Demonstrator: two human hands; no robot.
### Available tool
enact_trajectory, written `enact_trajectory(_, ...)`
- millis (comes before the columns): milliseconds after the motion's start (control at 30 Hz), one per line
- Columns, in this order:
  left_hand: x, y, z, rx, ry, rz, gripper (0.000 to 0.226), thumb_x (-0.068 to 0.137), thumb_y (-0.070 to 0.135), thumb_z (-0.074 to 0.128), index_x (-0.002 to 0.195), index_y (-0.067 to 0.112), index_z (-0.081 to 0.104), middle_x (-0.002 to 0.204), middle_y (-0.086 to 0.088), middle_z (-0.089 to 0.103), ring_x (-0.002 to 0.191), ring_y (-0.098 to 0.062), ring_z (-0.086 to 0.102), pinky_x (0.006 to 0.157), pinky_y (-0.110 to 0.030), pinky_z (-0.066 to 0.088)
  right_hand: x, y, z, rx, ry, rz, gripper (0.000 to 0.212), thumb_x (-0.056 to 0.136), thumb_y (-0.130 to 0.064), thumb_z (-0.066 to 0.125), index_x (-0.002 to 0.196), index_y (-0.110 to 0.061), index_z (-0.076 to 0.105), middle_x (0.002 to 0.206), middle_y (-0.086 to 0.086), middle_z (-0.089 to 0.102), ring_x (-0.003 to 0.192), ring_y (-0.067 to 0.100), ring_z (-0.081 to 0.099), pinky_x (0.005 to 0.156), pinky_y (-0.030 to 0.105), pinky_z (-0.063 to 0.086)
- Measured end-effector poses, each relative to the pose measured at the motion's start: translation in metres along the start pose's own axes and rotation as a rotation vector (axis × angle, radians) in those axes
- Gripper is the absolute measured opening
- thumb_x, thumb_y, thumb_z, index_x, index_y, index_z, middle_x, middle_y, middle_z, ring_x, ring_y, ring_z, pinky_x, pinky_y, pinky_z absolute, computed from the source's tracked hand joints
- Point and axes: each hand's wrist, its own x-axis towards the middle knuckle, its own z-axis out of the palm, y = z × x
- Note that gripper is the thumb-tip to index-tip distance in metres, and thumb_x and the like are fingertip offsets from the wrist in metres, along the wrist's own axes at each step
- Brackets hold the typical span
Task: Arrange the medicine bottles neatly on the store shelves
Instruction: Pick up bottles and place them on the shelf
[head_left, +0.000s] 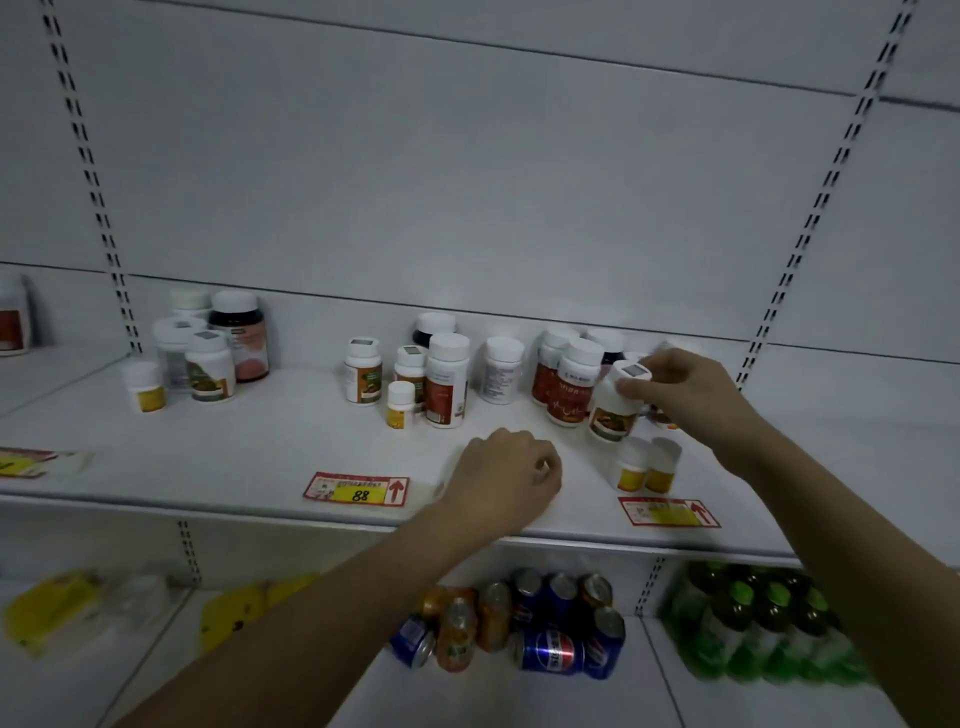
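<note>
Medicine bottles stand in loose groups on the white shelf (260, 457). My right hand (685, 389) grips a white bottle with a brown-orange label (613, 410) by its cap and holds it tilted, just above the shelf at the right cluster. Behind it stand red-labelled bottles (571, 389). In front are two small yellow-labelled bottles (647, 467). My left hand (506, 475) rests curled on the shelf near the front edge, and I see nothing in it. A middle group (447, 379) and a left group (208, 353) of bottles stand further left.
Red and yellow price tags (358, 488) lie along the shelf's front edge. On the lower shelf lie soda cans (519, 623), green bottles (769, 623) and yellow packets (57, 608). Slotted uprights (93, 176) run up the back wall. Another bottle (13, 322) stands at far left.
</note>
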Motion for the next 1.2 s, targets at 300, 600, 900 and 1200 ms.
enact_trajectory(300, 0.010, -0.012, 0.026, 0.064, -0.268, -0.100, 0.064, 0.092, 0.068, 0.020, 0.149, 0.041, 0.019, 0.162, 0.008, 0.008, 0.148, -0.018, 0.000, 0.116, -0.055, -0.004, -0.003, 0.006, -0.013, -0.044, -0.005, -0.010, 0.027, 0.083, -0.028, 0.077, 0.104, -0.018, 0.064, 0.094, -0.003, 0.070, 0.082, 0.008, 0.066, 0.061, 0.021, 0.047)
enact_trajectory(600, 0.010, -0.010, 0.026, 0.100, -0.274, -0.145, 0.066, 0.089, 0.072, 0.017, 0.150, 0.044, 0.013, 0.162, 0.008, 0.003, 0.148, -0.018, -0.004, 0.116, -0.057, -0.006, 0.002, 0.015, -0.037, 0.025, 0.199, -0.072, 0.030, 0.087, -0.034, 0.072, 0.112, -0.021, 0.062, 0.103, -0.003, 0.067, 0.095, 0.013, 0.064, 0.073, 0.030, 0.053)
enact_trajectory(900, 0.012, -0.010, 0.027, 0.114, -0.268, -0.135, 0.065, 0.090, 0.070, 0.018, 0.150, 0.043, 0.014, 0.162, 0.008, 0.007, 0.148, -0.018, 0.001, 0.116, -0.057, -0.002, -0.025, 0.061, -0.045, 0.101, 0.269, -0.055, 0.030, 0.095, -0.025, 0.064, 0.124, -0.020, 0.062, 0.110, -0.001, 0.065, 0.102, 0.014, 0.063, 0.076, 0.028, 0.053)
enact_trajectory(1200, 0.004, 0.002, 0.011, 0.009, -0.082, -0.111, 0.048, 0.095, 0.053, 0.040, 0.139, 0.034, 0.043, 0.147, 0.005, 0.043, 0.134, -0.019, 0.036, 0.113, -0.047, 0.022, -0.027, -0.006, -0.019, 0.289, 0.242, -0.215, 0.025, 0.095, -0.027, 0.063, 0.119, -0.020, 0.064, 0.106, -0.002, 0.068, 0.097, 0.011, 0.067, 0.079, 0.028, 0.058)
